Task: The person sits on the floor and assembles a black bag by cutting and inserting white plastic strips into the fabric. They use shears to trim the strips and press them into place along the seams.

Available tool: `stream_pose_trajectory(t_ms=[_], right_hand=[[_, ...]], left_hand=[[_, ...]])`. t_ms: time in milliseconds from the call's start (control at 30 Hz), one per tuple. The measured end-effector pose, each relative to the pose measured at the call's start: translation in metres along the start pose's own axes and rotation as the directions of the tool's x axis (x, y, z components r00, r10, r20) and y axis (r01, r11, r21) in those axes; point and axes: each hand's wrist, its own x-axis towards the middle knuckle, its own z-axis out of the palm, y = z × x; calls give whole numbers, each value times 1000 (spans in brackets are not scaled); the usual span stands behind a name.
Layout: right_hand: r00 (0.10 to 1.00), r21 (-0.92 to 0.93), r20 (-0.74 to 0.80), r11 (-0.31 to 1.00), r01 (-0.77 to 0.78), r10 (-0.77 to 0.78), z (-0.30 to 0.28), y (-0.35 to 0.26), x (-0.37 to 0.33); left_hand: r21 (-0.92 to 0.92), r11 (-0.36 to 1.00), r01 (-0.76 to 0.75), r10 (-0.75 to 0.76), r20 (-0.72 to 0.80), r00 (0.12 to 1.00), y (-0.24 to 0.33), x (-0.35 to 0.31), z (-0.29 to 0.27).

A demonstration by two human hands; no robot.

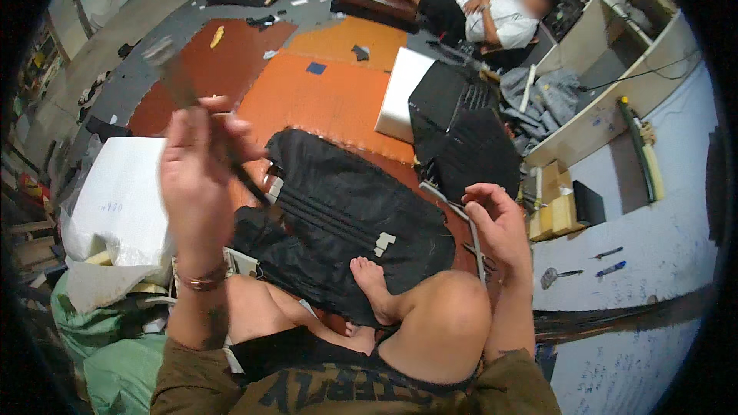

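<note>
In my raised left hand is a long dark-handled tool, gripped partway along its handle. Motion blurs its pale head, so its exact kind cannot be told. My right hand hangs above the right edge of a black padded fabric panel, its fingers curled with thumb and forefinger close together; anything between them is too small to make out. A bent grey strip runs just behind those fingers. Small pale pieces lie on the panel near my bare foot, and more pale pieces sit at its left edge.
Orange matting covers the floor ahead. White foam blocks stand left, beside green sacks. Black ribbed panels lie ahead right. A white board with pens is at right; a person reclines at the back.
</note>
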Motion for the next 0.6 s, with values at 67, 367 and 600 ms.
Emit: stream_pose_trajectory(t_ms=[67,367,600], right_hand=[[966,-144,209,972,187,-155,-3,-72,-40],[848,-266,529,954,142,21,49,-54,-129],[997,226,-51,972,62,-51,-5,-22,-98]], left_hand=[[-243,970,14,4,72,997,27,-26,31],[-422,906,14,134,318,939,95,-54,41],[508,829,232,-350,148,925,-58,8,-19]])
